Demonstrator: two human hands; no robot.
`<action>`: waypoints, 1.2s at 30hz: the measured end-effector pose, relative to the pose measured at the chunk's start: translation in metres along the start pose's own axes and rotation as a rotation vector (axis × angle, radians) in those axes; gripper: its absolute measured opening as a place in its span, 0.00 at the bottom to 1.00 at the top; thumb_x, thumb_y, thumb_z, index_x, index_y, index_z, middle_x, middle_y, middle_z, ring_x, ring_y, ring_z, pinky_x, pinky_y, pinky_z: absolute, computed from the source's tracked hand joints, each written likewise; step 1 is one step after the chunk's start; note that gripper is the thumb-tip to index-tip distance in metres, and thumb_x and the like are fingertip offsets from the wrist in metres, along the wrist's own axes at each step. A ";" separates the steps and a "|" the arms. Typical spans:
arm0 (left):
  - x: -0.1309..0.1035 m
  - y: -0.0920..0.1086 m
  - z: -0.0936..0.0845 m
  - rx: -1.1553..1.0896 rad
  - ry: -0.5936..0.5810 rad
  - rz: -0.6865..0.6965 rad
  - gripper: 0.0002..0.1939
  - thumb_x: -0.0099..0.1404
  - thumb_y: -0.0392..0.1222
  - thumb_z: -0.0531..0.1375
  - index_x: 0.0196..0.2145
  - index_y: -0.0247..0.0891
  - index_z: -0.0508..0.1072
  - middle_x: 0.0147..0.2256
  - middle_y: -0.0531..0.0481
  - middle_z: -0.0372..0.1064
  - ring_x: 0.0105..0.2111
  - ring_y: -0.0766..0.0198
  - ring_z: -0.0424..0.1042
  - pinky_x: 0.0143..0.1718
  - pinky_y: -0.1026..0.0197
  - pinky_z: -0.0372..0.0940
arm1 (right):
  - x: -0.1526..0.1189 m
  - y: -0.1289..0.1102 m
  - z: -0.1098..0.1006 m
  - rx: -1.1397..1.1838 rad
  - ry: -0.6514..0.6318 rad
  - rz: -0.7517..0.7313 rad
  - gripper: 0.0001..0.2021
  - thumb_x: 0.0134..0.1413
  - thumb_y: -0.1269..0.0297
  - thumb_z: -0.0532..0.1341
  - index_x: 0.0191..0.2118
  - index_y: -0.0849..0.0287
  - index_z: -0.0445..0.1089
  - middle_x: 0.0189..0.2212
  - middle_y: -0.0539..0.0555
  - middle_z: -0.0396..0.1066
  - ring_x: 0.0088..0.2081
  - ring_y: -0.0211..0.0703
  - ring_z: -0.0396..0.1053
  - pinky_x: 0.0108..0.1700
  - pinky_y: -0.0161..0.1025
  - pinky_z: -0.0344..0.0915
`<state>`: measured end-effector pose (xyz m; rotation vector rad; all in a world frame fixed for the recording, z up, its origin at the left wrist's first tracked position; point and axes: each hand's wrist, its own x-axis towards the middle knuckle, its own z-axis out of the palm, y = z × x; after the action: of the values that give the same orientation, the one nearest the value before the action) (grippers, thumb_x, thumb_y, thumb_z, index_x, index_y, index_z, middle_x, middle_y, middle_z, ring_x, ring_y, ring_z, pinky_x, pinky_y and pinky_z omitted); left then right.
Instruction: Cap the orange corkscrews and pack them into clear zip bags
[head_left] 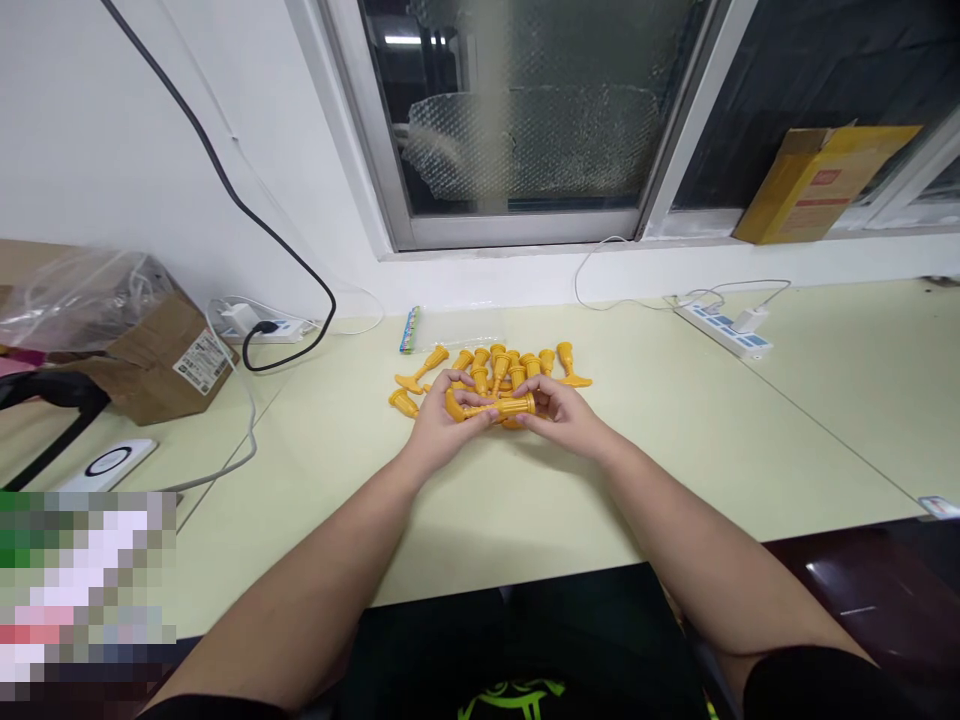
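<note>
Between my two hands, above the pale table, lies a yellow plastic piece [514, 406] with a ribbed, flared cylinder at its right end and a wider curved part at its left. My left hand [448, 418] is closed around the left part, thumb along the front. My right hand [561, 412] grips the ribbed right end between thumb and fingers. Just behind, several similar yellow pieces [499, 360] lie in a loose pile, partly hidden by my hands. One such piece [568, 365] lies at the right of the pile, another [424, 370] at the left.
A clear plastic bag [457, 328] lies behind the pile. Power strips stand at the back right [724, 330] and back left [277, 330], with loose cables. At left are a cardboard box [161, 350] and a white charging pad [112, 466]. Another carton [825, 185] leans on the window.
</note>
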<state>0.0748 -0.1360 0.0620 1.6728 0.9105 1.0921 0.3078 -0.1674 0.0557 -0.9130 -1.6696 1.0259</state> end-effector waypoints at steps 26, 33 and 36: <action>-0.001 0.002 0.003 0.159 0.109 0.225 0.22 0.59 0.47 0.74 0.41 0.42 0.67 0.35 0.51 0.77 0.38 0.58 0.80 0.43 0.54 0.71 | 0.000 -0.002 0.002 0.163 -0.022 0.126 0.19 0.54 0.55 0.72 0.47 0.53 0.68 0.44 0.52 0.72 0.42 0.43 0.74 0.39 0.39 0.75; 0.004 -0.005 0.003 0.062 0.066 0.034 0.21 0.62 0.53 0.71 0.40 0.43 0.64 0.27 0.56 0.68 0.30 0.62 0.74 0.38 0.56 0.70 | 0.005 0.001 0.005 0.178 -0.002 0.259 0.17 0.53 0.52 0.71 0.42 0.56 0.69 0.26 0.46 0.70 0.25 0.39 0.71 0.30 0.39 0.72; 0.001 -0.004 0.002 0.172 0.044 0.140 0.24 0.57 0.52 0.74 0.38 0.43 0.64 0.32 0.53 0.73 0.34 0.60 0.74 0.40 0.54 0.70 | 0.007 -0.001 0.007 0.241 -0.003 0.399 0.18 0.55 0.47 0.68 0.35 0.55 0.65 0.22 0.46 0.71 0.18 0.36 0.66 0.20 0.34 0.65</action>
<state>0.0769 -0.1341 0.0581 1.8842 0.9491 1.1752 0.2992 -0.1628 0.0578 -1.1042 -1.3549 1.4608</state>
